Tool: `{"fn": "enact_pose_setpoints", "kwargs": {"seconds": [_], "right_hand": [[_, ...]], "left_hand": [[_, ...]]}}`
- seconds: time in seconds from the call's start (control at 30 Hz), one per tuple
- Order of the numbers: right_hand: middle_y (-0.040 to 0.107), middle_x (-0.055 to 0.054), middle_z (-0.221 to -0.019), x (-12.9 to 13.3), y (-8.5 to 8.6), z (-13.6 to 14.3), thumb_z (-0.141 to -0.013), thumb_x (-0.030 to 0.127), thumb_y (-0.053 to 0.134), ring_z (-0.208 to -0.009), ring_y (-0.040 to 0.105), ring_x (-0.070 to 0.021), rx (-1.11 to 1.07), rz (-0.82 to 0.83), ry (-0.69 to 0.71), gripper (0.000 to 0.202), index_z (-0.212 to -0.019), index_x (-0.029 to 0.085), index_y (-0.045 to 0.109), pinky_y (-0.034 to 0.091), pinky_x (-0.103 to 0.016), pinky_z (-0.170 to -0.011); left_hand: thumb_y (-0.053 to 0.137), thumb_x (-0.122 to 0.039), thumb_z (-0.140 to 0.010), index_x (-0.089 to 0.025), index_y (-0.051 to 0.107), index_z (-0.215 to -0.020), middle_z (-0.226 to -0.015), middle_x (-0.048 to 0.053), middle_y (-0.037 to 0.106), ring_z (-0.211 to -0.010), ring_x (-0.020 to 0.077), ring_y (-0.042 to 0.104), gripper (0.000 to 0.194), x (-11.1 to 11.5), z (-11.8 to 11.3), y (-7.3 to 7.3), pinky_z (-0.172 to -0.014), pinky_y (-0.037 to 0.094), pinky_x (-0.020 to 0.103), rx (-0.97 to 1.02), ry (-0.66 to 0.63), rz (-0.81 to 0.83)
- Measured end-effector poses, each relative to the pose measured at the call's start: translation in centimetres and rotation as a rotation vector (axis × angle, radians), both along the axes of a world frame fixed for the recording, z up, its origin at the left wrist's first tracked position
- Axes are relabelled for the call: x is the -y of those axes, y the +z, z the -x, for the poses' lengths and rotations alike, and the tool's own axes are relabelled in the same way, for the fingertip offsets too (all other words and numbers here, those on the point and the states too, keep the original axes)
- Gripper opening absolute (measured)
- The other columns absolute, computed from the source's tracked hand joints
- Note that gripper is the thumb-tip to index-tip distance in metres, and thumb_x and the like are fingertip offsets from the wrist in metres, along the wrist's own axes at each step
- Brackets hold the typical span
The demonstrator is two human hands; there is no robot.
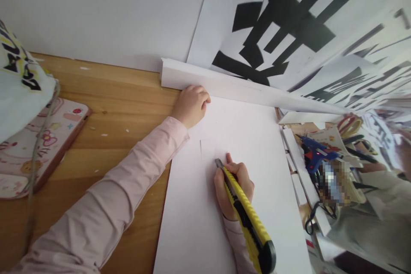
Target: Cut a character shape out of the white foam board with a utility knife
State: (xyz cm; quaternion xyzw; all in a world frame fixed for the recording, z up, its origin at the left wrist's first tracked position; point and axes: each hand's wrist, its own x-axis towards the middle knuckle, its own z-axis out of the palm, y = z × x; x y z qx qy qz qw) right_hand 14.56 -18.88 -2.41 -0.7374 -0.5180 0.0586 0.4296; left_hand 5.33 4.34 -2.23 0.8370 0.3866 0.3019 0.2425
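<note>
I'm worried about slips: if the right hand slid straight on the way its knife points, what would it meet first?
Probably the left hand, at the far corner of the white sheet, ahead of the yellow knife, though depth is unclear.

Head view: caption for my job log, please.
Right hand holds a yellow utility knife over a white sheet while the left hand rests at the sheet's far left corner.
</note>
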Motion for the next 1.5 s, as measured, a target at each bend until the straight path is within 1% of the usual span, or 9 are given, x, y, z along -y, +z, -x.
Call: {"fn": "enact_pose_setpoints", "kwargs": {"seconds": [0.33,0.47,0.53,0.6,0.7,0.83,0.93,1.23,1.5], "right_hand": [[0.065,0.002,-0.071,0.4,0.0,0.5,-0.079,0.018,0.067,-0.109,0.073,-0.0280,-0.051,-0.011,0.016,0.014,-0.084,0.025,0.056,0.062,-0.037,-0.091],[0.063,0.002,-0.070,0.1,-0.1,-0.1,-0.083,0.023,0.067,-0.095,0.076,-0.0260,-0.170,-0.183,-0.080,0.009,-0.085,0.023,0.058,0.059,-0.045,-0.094],[0.066,0.000,-0.074,-1.2,-0.1,-1.0,-0.083,0.027,0.069,-0.096,0.075,-0.0267,-0.231,-0.234,-0.145,0.013,-0.087,0.021,0.058,0.059,-0.043,-0.087],[0.068,-0.002,-0.075,-3.4,0.2,-2.2,-0.081,0.032,0.071,-0.092,0.074,-0.0254,-0.262,-0.167,-0.142,0.018,-0.085,0.021,0.057,0.058,-0.038,-0.078],[0.066,0.001,-0.074,-7.3,0.6,-3.7,-0.080,0.037,0.069,-0.073,0.066,-0.0182,-0.261,-0.108,-0.056,0.021,-0.082,0.021,0.055,0.054,-0.035,-0.075],[0.066,0.001,-0.076,-10.3,0.8,-4.0,-0.080,0.036,0.066,-0.077,0.064,-0.0181,-0.250,-0.074,0.004,0.019,-0.082,0.022,0.055,0.052,-0.035,-0.079],[0.065,0.001,-0.079,-10.4,1.0,-3.7,-0.080,0.036,0.066,-0.082,0.064,-0.0185,-0.209,-0.072,0.023,0.018,-0.081,0.022,0.055,0.050,-0.034,-0.081],[0.065,0.002,-0.080,-10.0,1.4,-3.5,-0.082,0.033,0.064,-0.076,0.062,-0.0167,-0.114,-0.036,0.035,0.012,-0.083,0.024,0.056,0.049,-0.030,-0.073],[0.057,0.006,-0.068,-10.2,1.1,-3.6,-0.084,0.030,0.060,-0.063,0.055,-0.0137,-0.071,-0.013,0.093,0.010,-0.082,0.024,0.052,0.045,-0.025,-0.063]], "left_hand": [[0.048,-0.005,-0.084,-0.016,0.070,-0.088,-0.105,0.007,0.071,-0.102,0.0253,0.060,0.026,0.0,0.0,-0.1,-0.097,0.047,0.043,0.020,0.004,-0.020],[0.049,-0.005,-0.083,-0.017,0.070,-0.086,-0.104,0.008,0.072,-0.101,0.0253,0.060,0.024,0.0,0.0,-0.2,-0.095,0.048,0.043,0.036,0.000,-0.040],[0.049,-0.006,-0.083,-0.017,0.070,-0.085,-0.104,0.008,0.072,-0.100,0.0254,0.061,0.024,0.0,0.0,-0.2,-0.094,0.049,0.044,0.034,0.002,-0.048],[0.049,-0.006,-0.083,-0.017,0.070,-0.085,-0.104,0.007,0.072,-0.099,0.0255,0.061,0.024,-0.1,0.1,-0.3,-0.093,0.049,0.043,0.029,0.001,-0.056],[0.049,-0.007,-0.084,-0.017,0.070,-0.089,-0.105,0.007,0.072,-0.100,0.0252,0.061,0.024,-0.1,0.1,-0.3,-0.094,0.049,0.042,0.024,0.002,-0.067],[0.042,-0.023,-0.097,-0.015,0.069,-0.088,-0.100,0.009,0.072,-0.096,0.0243,0.061,0.030,-0.1,0.0,-0.1,-0.092,0.048,0.042,0.009,0.010,-0.099],[0.035,-0.029,-0.101,-0.014,0.069,-0.084,-0.096,0.011,0.071,-0.095,0.0237,0.061,0.041,0.0,0.0,-0.1,-0.092,0.047,0.041,0.000,0.014,-0.109],[0.042,-0.034,-0.100,-0.014,0.074,-0.088,-0.106,0.010,0.073,-0.101,0.0255,0.063,0.039,0.0,-0.1,-0.2,-0.095,0.048,0.042,0.008,0.028,-0.117],[0.042,-0.033,-0.101,-0.014,0.074,-0.087,-0.107,0.011,0.073,-0.102,0.0261,0.062,0.040,0.1,0.0,0.1,-0.096,0.048,0.043,-0.009,0.019,-0.095]]}}
